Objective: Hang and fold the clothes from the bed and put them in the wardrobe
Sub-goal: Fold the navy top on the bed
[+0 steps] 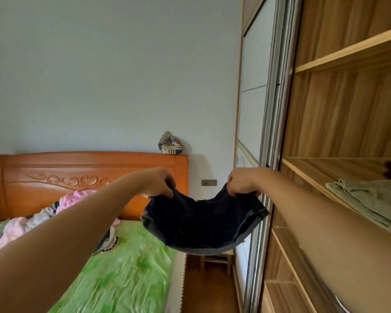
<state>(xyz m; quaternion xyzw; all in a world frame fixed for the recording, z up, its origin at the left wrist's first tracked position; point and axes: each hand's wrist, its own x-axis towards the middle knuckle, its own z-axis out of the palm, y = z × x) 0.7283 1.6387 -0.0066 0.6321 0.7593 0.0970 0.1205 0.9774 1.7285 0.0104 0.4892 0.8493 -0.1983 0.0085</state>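
A folded dark blue denim garment (201, 224) sags in the air between my two hands, over the gap between bed and wardrobe. My left hand (159, 181) pinches its left top corner and my right hand (240, 181) pinches its right top corner. The open wooden wardrobe (339, 123) fills the right side; a folded pale green garment (375, 199) lies on its middle shelf. A heap of pink and patterned clothes (61, 211) lies on the bed (131, 272) near the headboard, partly hidden by my left forearm.
An orange wooden headboard (88, 175) stands against the wall with a patchwork cloth item (170, 143) on its right end. The sliding wardrobe door (257, 132) stands beyond my right hand. A wooden stool (217, 260) sits on the floor under the denim.
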